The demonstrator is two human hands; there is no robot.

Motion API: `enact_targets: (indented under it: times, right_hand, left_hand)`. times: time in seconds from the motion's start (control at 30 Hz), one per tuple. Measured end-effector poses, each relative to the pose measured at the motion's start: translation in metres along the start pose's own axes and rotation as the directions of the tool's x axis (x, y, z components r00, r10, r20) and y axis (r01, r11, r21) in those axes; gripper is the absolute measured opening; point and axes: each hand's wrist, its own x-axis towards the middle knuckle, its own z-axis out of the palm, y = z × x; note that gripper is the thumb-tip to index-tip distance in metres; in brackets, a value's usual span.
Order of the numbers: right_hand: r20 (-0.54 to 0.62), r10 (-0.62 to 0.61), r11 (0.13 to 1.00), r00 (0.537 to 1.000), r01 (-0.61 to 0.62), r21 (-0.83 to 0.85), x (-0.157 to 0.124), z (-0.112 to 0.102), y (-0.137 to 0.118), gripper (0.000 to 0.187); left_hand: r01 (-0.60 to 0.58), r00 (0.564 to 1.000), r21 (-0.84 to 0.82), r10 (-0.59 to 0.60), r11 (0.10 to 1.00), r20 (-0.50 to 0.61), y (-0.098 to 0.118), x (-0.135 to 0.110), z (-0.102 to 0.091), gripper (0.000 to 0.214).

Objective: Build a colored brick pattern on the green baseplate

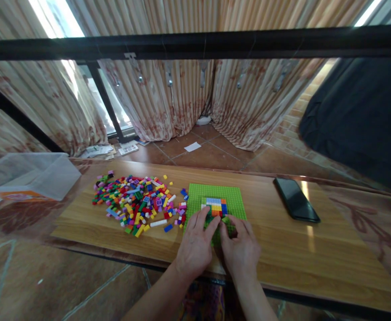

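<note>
A green baseplate (pixel 212 194) lies on the wooden table (pixel 315 249) with a small block of coloured bricks (pixel 214 206) built near its front. My left hand (pixel 195 243) rests on the plate's near left part, fingers stretched toward the build. My right hand (pixel 240 247) sits beside it, fingers curled with the tips pressed at the front of the build, apparently on a green brick. The two hands touch each other. A loose pile of small coloured bricks (pixel 137 200) spreads out to the left of the plate.
A black phone (pixel 295 199) lies face up to the right of the plate. A clear plastic box (pixel 28 176) stands at the table's far left. A black rail (pixel 195 44) crosses overhead, curtains hang behind, and a dark cloth (pixel 359 120) is at the right.
</note>
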Motion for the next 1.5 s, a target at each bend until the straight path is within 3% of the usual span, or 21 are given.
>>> enact_targets:
  times: [0.27,0.83,1.07,1.27,1.5]
  right_hand:
    - [0.024,0.02,0.997,1.0,-0.022,0.068,0.002,0.0005,0.0006,0.025]
    - [0.121,0.097,0.991,0.988,-0.108,0.085,0.004,0.0025,0.0039,0.04]
    - [0.128,0.157,0.949,0.979,-0.185,0.254,0.001,-0.0037,0.0046,0.04]
    - [0.156,0.102,0.94,0.982,-0.146,0.307,0.0017,-0.0032,0.0067,0.027]
    - [0.105,0.078,0.95,0.991,-0.106,0.292,0.0014,-0.002,0.0067,0.027]
  left_hand:
    - [-0.003,1.0,0.007,0.003,1.0,-0.007,-0.0012,-0.0009,0.0031,0.058]
    - [-0.017,1.0,-0.035,0.017,0.999,0.001,-0.0019,-0.0013,0.0008,0.063]
    - [-0.032,0.999,-0.001,0.032,0.999,0.013,-0.0018,-0.0003,0.0015,0.064]
    - [-0.025,0.999,0.003,0.025,1.0,0.024,-0.0007,-0.0001,-0.0002,0.066]
    - [-0.035,0.999,0.025,0.034,0.999,0.034,-0.0001,0.0002,-0.0005,0.066]
